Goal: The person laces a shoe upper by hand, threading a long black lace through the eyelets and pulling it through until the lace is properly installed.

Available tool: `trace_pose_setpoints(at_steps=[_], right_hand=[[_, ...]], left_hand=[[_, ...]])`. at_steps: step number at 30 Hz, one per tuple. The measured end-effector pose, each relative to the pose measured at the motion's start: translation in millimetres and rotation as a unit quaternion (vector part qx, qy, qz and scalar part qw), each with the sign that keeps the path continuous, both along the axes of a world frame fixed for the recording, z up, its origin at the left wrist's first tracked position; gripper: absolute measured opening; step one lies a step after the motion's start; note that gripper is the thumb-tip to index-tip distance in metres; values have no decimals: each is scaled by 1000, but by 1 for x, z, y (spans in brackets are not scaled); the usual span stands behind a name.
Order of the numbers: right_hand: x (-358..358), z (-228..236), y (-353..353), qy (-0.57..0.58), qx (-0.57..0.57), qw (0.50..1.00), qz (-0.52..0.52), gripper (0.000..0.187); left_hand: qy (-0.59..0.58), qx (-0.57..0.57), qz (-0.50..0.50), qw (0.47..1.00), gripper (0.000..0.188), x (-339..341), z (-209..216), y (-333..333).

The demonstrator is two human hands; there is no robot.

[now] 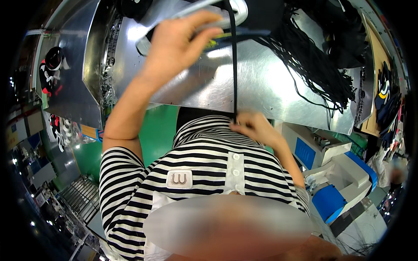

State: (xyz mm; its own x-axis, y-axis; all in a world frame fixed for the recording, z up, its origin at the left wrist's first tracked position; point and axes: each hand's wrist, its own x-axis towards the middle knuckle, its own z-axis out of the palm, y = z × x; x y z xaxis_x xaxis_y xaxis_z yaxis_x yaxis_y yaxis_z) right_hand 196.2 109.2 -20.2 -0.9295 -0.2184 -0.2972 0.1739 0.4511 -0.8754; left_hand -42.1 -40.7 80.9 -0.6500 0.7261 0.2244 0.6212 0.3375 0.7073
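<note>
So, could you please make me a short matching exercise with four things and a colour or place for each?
1. Floor
2. Right hand
3. Bundle of black cords
4. Striped shirt

A. On the metal table
B. Black and white
C. At the lower visible end of a single cord
D. Green

Pairs: 1-D, 2-C, 3-A, 4-B
</note>
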Motion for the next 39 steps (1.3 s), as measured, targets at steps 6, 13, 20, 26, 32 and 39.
trace_pose_setpoints(at_steps=[6,13,20,26,32,39], right_hand=[[14,21,17,28,-150,957,-248,9],[-79,16,46,175,-149,916,-329,16],[-105,8,56,213,-237,869,-379,9],[-123,4,61,216,-331,825,-404,16],[-74,2,63,88,-109,910,-390,21],[-44,-7,45,158,-39,932,-324,15]], left_hand=[[41,-109,-138,983,20,10,-52,13],[144,-181,-164,959,21,31,-56,19],[157,-273,-126,941,30,48,-46,40],[128,-272,-80,950,35,48,-61,54],[104,-184,-7,977,32,45,-79,51],[166,-90,-22,982,36,42,-96,56]])
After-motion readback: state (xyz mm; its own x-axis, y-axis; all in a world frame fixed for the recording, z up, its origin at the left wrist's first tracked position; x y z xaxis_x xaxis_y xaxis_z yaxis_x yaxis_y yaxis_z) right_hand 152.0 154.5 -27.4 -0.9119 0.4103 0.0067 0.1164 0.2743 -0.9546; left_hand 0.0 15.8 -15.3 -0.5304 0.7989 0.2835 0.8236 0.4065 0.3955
